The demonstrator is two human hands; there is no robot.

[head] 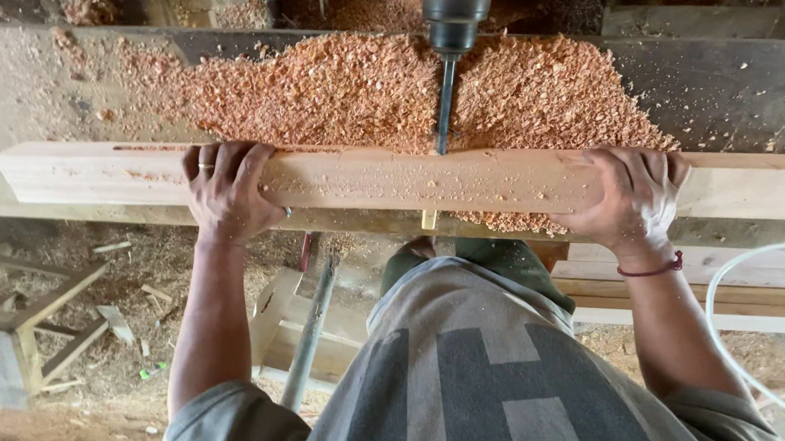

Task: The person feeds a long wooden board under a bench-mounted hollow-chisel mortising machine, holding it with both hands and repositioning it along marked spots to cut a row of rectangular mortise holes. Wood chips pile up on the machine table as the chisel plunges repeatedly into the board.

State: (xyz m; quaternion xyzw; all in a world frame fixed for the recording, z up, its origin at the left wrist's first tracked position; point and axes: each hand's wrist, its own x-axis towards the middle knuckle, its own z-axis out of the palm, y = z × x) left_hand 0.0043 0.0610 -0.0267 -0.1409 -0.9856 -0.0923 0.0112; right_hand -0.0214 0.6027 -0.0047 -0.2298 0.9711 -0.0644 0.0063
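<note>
Head view, beam: a long pale wooden beam [412,179] lies across the counter [724,94], its long axis running left to right, square to the person's body.
Head view, drill bit: a vertical drill bit [445,104] comes down from a chuck [455,16] and meets the beam's far edge near the middle of its length, roughly midway between the two hands.
Head view, left hand: the left hand [226,187] is clamped over the beam, fingers curled across its top face, a ring on one finger.
Head view, right hand: the right hand [632,200] grips the beam the same way, fingers wrapped over the far edge, a red cord at the wrist.
Head view, nearer hand: the two lie about equally far from the bit.
Head view, surroundings: reddish wood shavings [345,86] are heaped on the counter behind the beam; scrap timber [44,320] lies on the floor below.
</note>
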